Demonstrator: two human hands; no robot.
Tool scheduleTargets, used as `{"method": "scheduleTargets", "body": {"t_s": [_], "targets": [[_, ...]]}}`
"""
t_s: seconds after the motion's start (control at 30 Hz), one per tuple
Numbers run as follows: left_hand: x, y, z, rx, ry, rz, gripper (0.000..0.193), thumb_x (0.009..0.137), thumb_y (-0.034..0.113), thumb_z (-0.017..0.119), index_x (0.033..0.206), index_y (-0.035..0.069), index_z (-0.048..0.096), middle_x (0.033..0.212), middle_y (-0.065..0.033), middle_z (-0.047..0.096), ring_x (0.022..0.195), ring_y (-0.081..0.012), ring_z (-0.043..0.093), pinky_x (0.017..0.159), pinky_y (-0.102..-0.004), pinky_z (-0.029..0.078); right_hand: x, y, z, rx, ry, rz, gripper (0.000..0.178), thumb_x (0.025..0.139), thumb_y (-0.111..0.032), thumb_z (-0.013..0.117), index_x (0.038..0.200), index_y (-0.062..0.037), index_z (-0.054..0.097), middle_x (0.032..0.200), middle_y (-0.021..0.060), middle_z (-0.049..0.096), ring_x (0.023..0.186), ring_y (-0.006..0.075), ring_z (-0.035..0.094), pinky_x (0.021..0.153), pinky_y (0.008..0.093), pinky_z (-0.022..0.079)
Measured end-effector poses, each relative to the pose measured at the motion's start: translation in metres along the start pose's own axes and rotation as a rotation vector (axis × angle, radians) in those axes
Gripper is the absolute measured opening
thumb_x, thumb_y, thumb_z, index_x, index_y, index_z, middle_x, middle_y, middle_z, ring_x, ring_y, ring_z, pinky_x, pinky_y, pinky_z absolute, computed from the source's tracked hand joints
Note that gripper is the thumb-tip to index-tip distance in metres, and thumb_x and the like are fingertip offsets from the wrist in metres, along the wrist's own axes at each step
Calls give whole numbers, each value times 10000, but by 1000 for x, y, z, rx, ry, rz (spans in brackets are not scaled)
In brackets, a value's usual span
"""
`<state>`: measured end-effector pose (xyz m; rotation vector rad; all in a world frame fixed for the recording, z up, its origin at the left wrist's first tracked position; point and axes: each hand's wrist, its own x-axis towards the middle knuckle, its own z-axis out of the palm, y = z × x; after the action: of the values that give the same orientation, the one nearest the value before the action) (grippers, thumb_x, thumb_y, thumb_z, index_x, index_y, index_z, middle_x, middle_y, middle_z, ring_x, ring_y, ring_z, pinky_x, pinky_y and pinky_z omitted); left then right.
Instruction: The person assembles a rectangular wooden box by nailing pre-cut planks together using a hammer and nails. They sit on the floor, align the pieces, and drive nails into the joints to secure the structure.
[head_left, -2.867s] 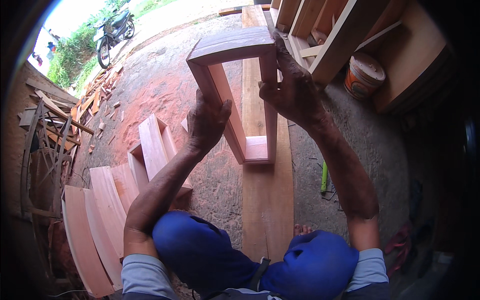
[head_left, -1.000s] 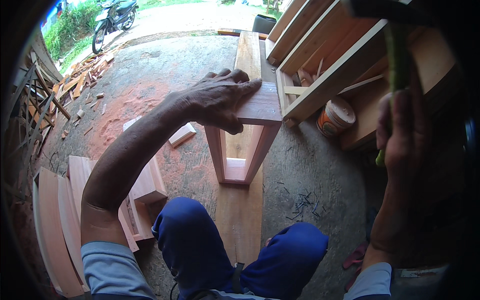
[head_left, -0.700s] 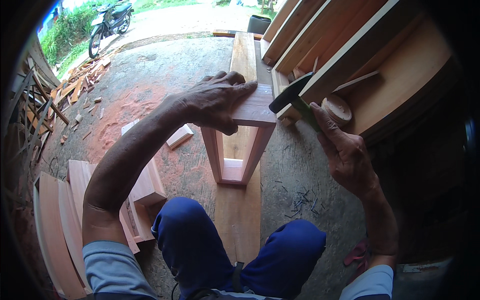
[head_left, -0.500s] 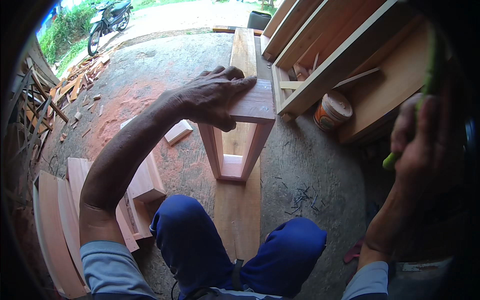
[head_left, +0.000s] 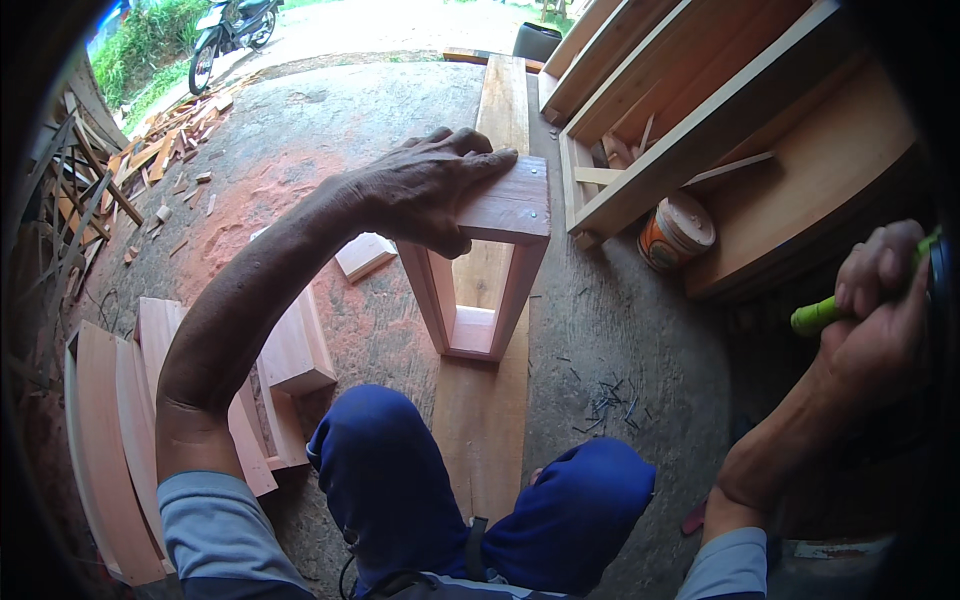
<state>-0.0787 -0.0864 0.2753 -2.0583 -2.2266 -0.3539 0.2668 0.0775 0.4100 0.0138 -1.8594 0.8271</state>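
Note:
A narrow wooden frame (head_left: 508, 210), open in the middle, stands upright on a long plank (head_left: 482, 410) between my knees. My left hand (head_left: 425, 190) grips its top board from the left, fingers over the upper face and thumb at the near edge. Two small nail heads show near that board's right end. Raised at the far right, my right hand (head_left: 880, 285) is closed round the green handle of a hammer (head_left: 815, 316). The hammer's head is lost in the dark rim of the picture.
Loose nails (head_left: 610, 402) lie on the concrete right of the plank. Wooden box frames (head_left: 105, 440) rest at my left. A round tub (head_left: 677, 232) stands beside large wooden frames (head_left: 710, 120) at the right. Scrap wood (head_left: 165, 150) and a motorbike (head_left: 230, 35) are farther off.
My right hand has swung outward and slightly down with the hammer, its handle tilting from near upright toward level. My left hand keeps its hold on the frame; the view has shifted slightly.

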Motion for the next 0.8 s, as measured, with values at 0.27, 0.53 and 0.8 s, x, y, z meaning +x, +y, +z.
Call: {"method": "scheduleTargets", "body": {"t_s": [0.27,0.53,0.8], "targets": [[-10,-2,-3,28,-18,-18,1040,617,291,751,1574,74,409,1449,-197,495,1304,-375,492,1119,-494,453,-44,84,55,-575,-541,-396,480,779,71,590,1235,-28,701,1124,231,706,973,446,667,811,478,563],[-7,-5,1,59,-6,-3,1037,617,304,754,1571,77,416,1442,-197,497,1262,-375,505,1092,-476,479,-36,45,38,-132,-324,26,356,1063,-172,510,1393,-46,553,791,150,676,587,194,588,580,357,494],[-14,-6,0,76,10,-3,1033,599,284,749,1565,88,437,1437,-198,509,1285,-369,508,1096,-471,470,-32,36,52,-327,-178,-19,467,1079,-160,496,1541,-93,480,718,44,538,559,129,512,542,263,426]]}}
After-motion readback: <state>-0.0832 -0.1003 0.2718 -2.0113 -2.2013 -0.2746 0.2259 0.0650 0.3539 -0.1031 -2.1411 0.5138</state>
